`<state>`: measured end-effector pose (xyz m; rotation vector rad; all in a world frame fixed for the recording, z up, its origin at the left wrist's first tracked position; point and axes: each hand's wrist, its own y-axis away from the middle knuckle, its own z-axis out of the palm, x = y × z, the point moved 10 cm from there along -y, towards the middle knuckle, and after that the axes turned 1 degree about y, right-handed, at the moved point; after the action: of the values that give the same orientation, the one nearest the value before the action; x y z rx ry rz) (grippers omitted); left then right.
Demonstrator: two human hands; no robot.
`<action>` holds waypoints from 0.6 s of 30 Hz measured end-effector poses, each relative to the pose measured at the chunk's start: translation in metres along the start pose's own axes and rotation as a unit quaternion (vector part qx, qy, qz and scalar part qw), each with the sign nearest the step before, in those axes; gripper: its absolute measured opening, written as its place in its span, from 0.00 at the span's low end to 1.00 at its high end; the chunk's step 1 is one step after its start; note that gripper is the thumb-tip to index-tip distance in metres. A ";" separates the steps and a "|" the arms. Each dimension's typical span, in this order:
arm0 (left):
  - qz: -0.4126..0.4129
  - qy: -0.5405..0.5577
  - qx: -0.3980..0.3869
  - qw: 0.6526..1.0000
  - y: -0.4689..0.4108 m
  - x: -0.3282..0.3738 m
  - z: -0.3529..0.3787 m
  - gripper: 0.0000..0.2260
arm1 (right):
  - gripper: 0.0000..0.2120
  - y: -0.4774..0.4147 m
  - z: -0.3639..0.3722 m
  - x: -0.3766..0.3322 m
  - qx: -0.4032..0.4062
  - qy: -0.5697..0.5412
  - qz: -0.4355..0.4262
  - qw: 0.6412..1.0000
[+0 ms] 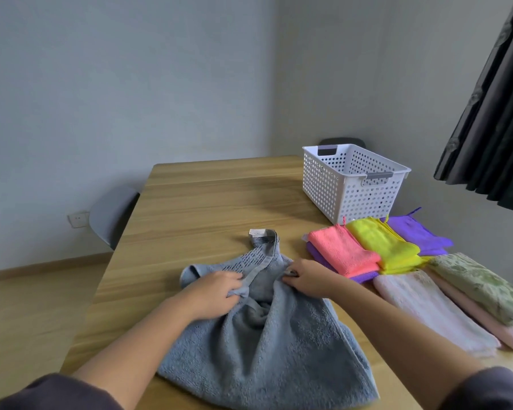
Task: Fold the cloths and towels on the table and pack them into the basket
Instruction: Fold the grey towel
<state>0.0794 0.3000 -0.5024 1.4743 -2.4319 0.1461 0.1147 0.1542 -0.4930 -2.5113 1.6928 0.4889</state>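
A blue-grey towel [267,344] lies bunched on the wooden table [208,196] in front of me. My left hand [216,291] grips its hemmed edge near the far end. My right hand [308,278] pinches the edge just to the right. A white label [256,232] sticks out at the towel's far tip. To the right lie folded cloths: pink [342,251], yellow [382,244], purple [418,233]. Nearer lie a pale pink towel [427,309] and a green patterned towel [483,285]. The white perforated basket [323,179] stands at the far right, and no cloth shows above its rim.
A grey chair [113,214] stands at the table's left side, and a dark chair back [342,141] shows behind the basket. A dark curtain [492,113] hangs at the right. Bare tabletop lies between the towel and the basket.
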 end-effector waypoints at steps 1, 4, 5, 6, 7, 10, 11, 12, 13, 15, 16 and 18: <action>0.005 0.000 0.005 1.000 -0.001 0.000 -0.001 0.13 | 0.18 -0.001 0.002 0.003 0.000 0.012 0.008 1.000; 0.032 -0.037 0.064 0.997 0.000 0.000 -0.021 0.10 | 0.20 -0.001 -0.003 0.003 0.027 0.022 0.012 0.999; 0.051 -0.047 0.126 0.990 0.001 -0.001 -0.036 0.12 | 0.20 -0.001 -0.005 0.003 0.033 0.026 0.011 0.999; 0.044 -0.047 0.198 0.978 0.003 -0.009 -0.053 0.15 | 0.20 -0.001 -0.005 0.004 0.033 0.028 0.014 0.999; 0.002 -0.040 0.267 0.963 0.006 -0.023 -0.071 0.16 | 0.20 0.000 -0.006 0.004 0.037 0.031 0.012 0.999; -0.254 -0.135 0.311 0.906 0.016 -0.067 -0.090 0.14 | 0.18 0.002 -0.004 0.007 0.040 0.028 0.027 0.998; -0.269 -0.167 0.288 0.904 0.013 -0.065 -0.088 0.15 | 0.16 0.002 -0.004 0.007 0.043 0.029 0.032 0.998; -0.231 -0.161 0.272 0.920 0.008 -0.055 -0.081 0.15 | 0.16 0.002 -0.003 0.008 0.043 0.031 0.036 0.998; -0.149 -0.119 0.258 0.947 0.001 -0.039 -0.072 0.16 | 0.15 0.002 -0.003 0.008 0.045 0.032 0.033 0.998; -0.007 -0.024 0.173 0.985 -0.004 -0.008 -0.043 0.19 | 0.16 0.004 0.001 0.007 0.043 0.039 0.019 0.998; 0.009 0.005 0.115 0.993 -0.005 -0.005 -0.025 0.19 | 0.16 0.004 0.003 0.006 0.038 0.051 0.014 0.998; -0.022 0.010 0.070 0.997 -0.001 -0.014 -0.006 0.15 | 0.17 0.008 0.007 0.007 0.023 0.082 0.016 0.996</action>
<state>0.0876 0.3129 -0.5013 1.5757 -2.4137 0.3257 0.1086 0.1460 -0.5005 -2.5579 1.7801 0.2495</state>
